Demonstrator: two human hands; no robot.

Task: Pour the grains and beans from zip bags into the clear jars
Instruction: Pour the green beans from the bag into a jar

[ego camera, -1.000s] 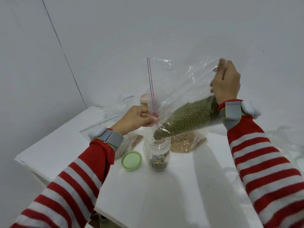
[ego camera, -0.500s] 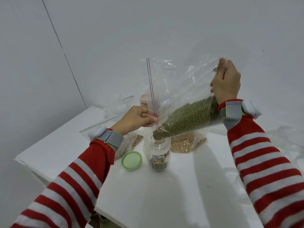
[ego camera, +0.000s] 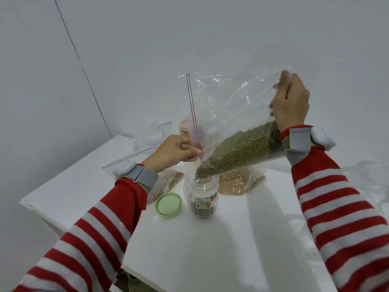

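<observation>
**Green beans at the jar mouth, bag held in both hands**

Head view, the only view.
- Your left hand (ego camera: 174, 152) pinches the zip bag (ego camera: 231, 102) at the low end of its red-and-blue zip strip, fingers curled.
- Your right hand (ego camera: 290, 104) grips the bag's raised far corner, fingers closed round the film.
- The bag is tilted. The green beans (ego camera: 242, 150) are heaped toward its low corner, which sits at the mouth of the clear jar (ego camera: 202, 192).
- The jar stands upright on the desk (ego camera: 189, 249), with a shallow dark-green layer at its bottom. A label covers part of the wall, so the level is hard to read.
- Beans in fall: cannot tell, as the neck is blurred.
- A green lid (ego camera: 169, 205) lies flat just left of the jar.
- A bag of pale beans (ego camera: 237, 182) lies behind the jar, partly hidden by the held bag.
- A second filled bag (ego camera: 170, 182) is mostly hidden under your left wrist and sleeve.
- Only the top of a pink-lidded jar (ego camera: 185, 126) shows behind your left hand.
- Crumpled clear bags (ego camera: 151, 133) lie at the far left corner. Their contents are not legible.
</observation>
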